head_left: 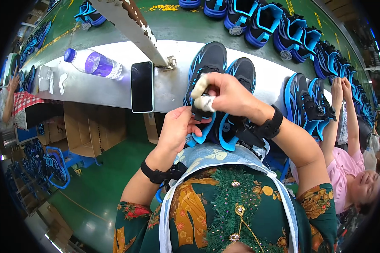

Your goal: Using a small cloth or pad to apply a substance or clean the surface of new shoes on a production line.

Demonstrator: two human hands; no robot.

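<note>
A pair of black sneakers with bright blue trim lies in front of me, toes pointing away: the left sneaker (208,58) and, beside it, the right sneaker (242,71). My left hand (177,128) is closed, its thumb and fingers pinching the left sneaker at a dark part near its opening. Just above, my right hand (228,93) curls over the same sneaker's lace area, thumb and forefinger bent together. Pale wraps cover two of its digits. What lies between those right fingers is hidden.
On the metal bench (101,90) are a black-screened phone (142,87) and a purple-labelled bottle (93,63). A chipped post (135,31) rises beyond. More sneakers (261,25) line the green surface behind. At right, a person in pink (346,164) handles another pair (304,99). Cardboard boxes (93,130) stand lower left.
</note>
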